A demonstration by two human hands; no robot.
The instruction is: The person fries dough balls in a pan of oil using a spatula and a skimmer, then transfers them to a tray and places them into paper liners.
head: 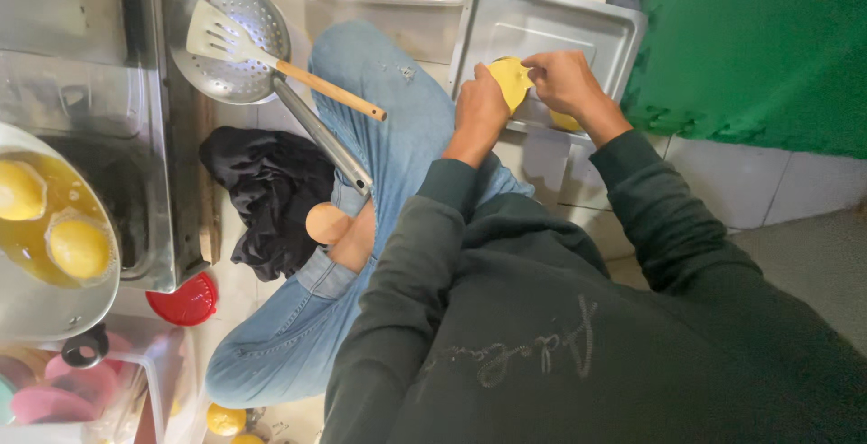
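Both my left hand (479, 105) and right hand (564, 78) pinch one yellow dough piece (511, 78) over the metal tray (542, 19), another yellow piece (566, 121) under my right wrist, two frying in the pan (54, 299) far left.

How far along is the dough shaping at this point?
Done: two yellow pieces sit in oil in the pan. In hand: left hand and right hand press a yellow dough piece over the metal tray. Left: another piece on the tray.

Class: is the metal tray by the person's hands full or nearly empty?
Nearly empty. The tray shows bare metal; only one yellow dough piece lies at its near edge, behind the right hand.
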